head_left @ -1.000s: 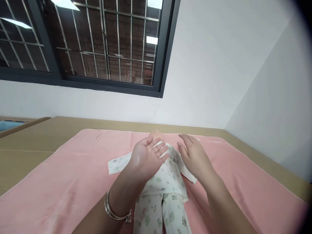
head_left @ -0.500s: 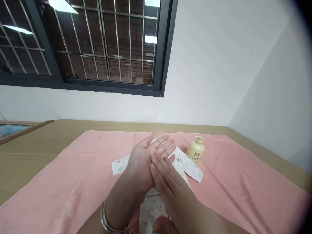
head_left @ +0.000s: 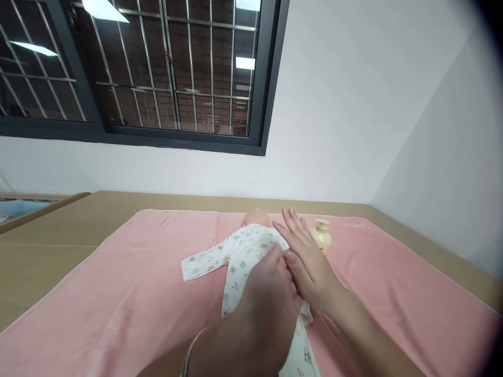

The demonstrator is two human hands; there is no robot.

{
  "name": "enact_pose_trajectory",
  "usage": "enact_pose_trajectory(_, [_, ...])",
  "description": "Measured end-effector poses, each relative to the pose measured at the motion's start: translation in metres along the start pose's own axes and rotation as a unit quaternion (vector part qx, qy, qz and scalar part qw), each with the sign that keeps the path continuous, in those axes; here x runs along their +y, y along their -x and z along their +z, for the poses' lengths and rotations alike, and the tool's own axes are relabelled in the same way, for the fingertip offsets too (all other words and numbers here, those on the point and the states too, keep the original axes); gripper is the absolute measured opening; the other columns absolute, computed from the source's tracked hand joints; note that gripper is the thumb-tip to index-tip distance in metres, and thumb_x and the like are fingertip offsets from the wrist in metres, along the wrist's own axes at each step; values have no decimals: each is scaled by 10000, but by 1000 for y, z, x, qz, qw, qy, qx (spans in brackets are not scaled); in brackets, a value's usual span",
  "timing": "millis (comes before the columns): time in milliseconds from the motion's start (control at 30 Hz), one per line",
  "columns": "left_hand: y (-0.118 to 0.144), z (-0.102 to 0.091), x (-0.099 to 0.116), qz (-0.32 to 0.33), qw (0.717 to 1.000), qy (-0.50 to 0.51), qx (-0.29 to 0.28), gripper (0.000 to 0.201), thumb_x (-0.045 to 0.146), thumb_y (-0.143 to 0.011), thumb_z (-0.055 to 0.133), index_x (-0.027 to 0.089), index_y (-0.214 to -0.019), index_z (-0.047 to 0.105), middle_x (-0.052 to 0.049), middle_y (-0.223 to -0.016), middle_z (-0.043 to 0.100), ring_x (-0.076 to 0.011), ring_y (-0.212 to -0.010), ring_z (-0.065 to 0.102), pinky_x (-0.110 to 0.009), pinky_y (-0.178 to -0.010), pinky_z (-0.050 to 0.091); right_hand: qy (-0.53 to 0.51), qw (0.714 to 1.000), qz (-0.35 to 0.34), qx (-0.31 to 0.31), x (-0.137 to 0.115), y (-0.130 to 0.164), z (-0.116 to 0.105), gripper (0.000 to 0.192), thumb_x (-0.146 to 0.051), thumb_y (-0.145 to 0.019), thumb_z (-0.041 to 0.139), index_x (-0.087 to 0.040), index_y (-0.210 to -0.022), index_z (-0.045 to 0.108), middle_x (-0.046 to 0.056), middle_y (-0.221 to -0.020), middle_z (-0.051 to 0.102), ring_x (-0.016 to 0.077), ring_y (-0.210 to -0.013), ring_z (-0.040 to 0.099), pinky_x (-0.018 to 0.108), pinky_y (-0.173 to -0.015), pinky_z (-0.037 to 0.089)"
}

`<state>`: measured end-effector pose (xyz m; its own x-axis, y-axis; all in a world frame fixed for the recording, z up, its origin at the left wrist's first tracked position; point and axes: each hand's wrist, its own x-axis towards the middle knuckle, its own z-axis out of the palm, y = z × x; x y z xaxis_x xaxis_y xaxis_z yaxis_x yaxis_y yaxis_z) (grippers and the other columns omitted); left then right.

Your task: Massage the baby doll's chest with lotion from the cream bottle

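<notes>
head cam | fwd-down | close over pink towel (head_left: 118, 293)

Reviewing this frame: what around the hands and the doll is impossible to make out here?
Head view only:
- Doll: its middle is hidden behind the left hand; its feet are cut off by the bottom edge.
- Bottle: partly behind the right hand; its label is unreadable.
- Palms: facing away, so what lies between them is unseen.

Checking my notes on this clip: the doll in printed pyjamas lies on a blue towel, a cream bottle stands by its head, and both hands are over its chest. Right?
One thing is off: the head view shows the towel is pink, not blue. The rest holds: the doll in printed pyjamas lies on it, the cream bottle stands by its head, and the left hand and right hand are over its chest.
</notes>
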<state>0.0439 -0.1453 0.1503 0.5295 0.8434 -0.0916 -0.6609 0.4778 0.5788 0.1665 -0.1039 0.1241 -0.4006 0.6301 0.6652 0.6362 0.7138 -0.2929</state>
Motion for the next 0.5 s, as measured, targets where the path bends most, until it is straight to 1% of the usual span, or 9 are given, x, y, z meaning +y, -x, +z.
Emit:
enact_pose_trajectory(33, [4, 2, 9, -17, 1000, -5, 19, 532, 439, -972, 303, 185, -1421, 433, -105, -1424, 498, -254, -1385, 377, -414, -1153, 311, -1, 1000, 11, 1, 2, 0, 3, 529, -469, -1014, 249, -296, -1514, 236, 29, -1602, 145, 271, -1471, 87, 589, -1160, 167])
enact_pose_trajectory(67, [8, 3, 19, -21, 999, -5, 26, 560, 454, -975, 282, 147, -1422, 423, -126, -1420, 500, -255, -1379, 388, -414, -1153, 309, -3, 1000, 18, 3, 2, 0, 6, 533, -458, -1016, 263, -287, -1519, 220, 35, -1604, 129, 266, -1471, 86, 576, -1163, 181])
enact_pose_trajectory(100, [12, 4, 28, -24, 1000, -2, 20, 580, 461, -977, 263, 122, -1422, 415, -142, -1414, 504, -260, -1370, 401, -425, -1149, 314, -2, 1000, 20, 7, 0, 1, 8, 544, -453, -1015, 271, -279, -1525, 196, 39, -1608, 104, 269, -1472, 77, 571, -1165, 185])
enact_pose_trajectory(200, [17, 3, 50, -19, 1000, 10, -14, 601, 490, -972, 243, 138, -1438, 384, -136, -1410, 514, -261, -1359, 420, -444, -1132, 339, 15, 1000, 6, 23, -13, 6, 13, 586, -456, -1011, 271, -256, -1540, 115, 47, -1615, 25, 306, -1470, -2, 612, -1153, 169])
enact_pose_trajectory(267, [17, 2, 61, -10, 1000, 17, -20, 607, 502, -965, 251, 157, -1450, 366, -121, -1404, 525, -253, -1367, 410, -432, -1132, 342, 25, 999, -32, 33, -24, 10, 15, 611, -456, -1008, 273, -224, -1543, 93, 69, -1614, 29, 341, -1462, -43, 653, -1132, 169])
enact_pose_trajectory(300, [16, 2, 64, -3, 1000, 20, -16, 613, 503, -962, 252, 152, -1453, 362, -121, -1396, 534, -250, -1373, 401, -419, -1138, 334, 25, 997, -58, 33, -30, 12, 16, 621, -451, -1007, 280, -199, -1543, 92, 87, -1611, 56, 354, -1460, -38, 663, -1125, 176])
enact_pose_trajectory(400, [8, 1, 65, 30, 999, 12, 9, 618, 490, -956, 253, 143, -1453, 370, -111, -1365, 565, -235, -1388, 373, -377, -1165, 282, 6, 991, -130, 25, -46, 19, 19, 650, -439, -1003, 290, -120, -1535, 94, 142, -1588, 162, 357, -1460, 62, 636, -1134, 198])
enact_pose_trajectory(433, [5, 0, 61, 38, 999, -1, 13, 614, 489, -951, 263, 154, -1454, 376, -101, -1360, 571, -231, -1393, 362, -371, -1174, 264, -3, 990, -139, 20, -50, 21, 20, 661, -447, -1002, 288, -104, -1532, 91, 150, -1582, 182, 349, -1458, 100, 612, -1143, 207])
enact_pose_trajectory(500, [0, -3, 44, 51, 998, -44, 1, 616, 494, -931, 308, 182, -1457, 385, -86, -1372, 564, -237, -1410, 324, -384, -1186, 236, -16, 989, -145, 16, -57, 25, 20, 691, -487, -995, 283, -89, -1528, 96, 160, -1580, 180, 342, -1451, 147, 576, -1150, 225])
